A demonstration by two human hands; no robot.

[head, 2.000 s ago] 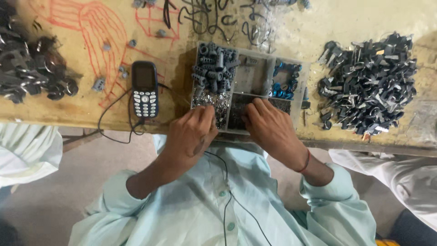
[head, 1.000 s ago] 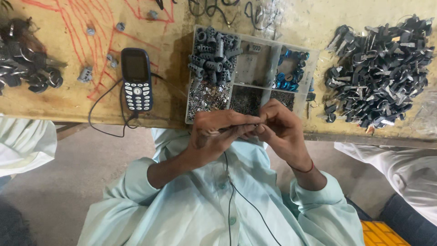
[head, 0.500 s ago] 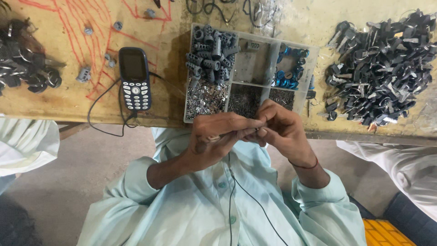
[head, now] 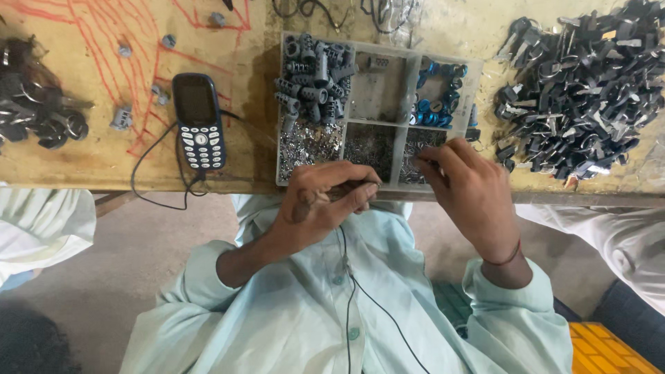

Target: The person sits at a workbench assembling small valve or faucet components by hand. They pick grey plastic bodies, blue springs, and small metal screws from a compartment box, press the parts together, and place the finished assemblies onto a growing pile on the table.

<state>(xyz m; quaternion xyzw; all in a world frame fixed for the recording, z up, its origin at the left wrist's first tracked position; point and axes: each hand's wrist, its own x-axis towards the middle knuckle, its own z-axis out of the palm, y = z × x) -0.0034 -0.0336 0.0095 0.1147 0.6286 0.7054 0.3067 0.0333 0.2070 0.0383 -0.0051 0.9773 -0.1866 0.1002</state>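
Left hand (head: 320, 202): it is closest to the camera, just in front of the table edge. Its grip is curled shut on a small part (head: 350, 187). The part is dark and mostly hidden by the fingers, so I cannot tell what kind it is.

Right hand (head: 465, 185): it reaches over the near edge of the tray. Its fingertips (head: 424, 161) are pinched together over the near right box of tiny silver bits (head: 414, 154). I cannot tell if they hold a bit, it is too small to see.

Tray (head: 388, 90): a clear box with little rooms, sitting on the table right in front of the person. The near rooms hold heaps of tiny silver bits. A far left room holds grey tubes (head: 313, 76). A far right room holds blue rings (head: 436, 93). The far middle room is almost bare.

Phone (head: 198, 121): a dark phone lies on the table left of the tray, with a black wire running from it.

Pile on the right (head: 578, 90): a big heap of dark metal pieces, well apart from the hands.

Pile on the left (head: 38, 104): a smaller heap of dark pieces at the far left.

How far along: one part is in hand and looks only partly put together. The big heaps suggest a lot of pieces are left.
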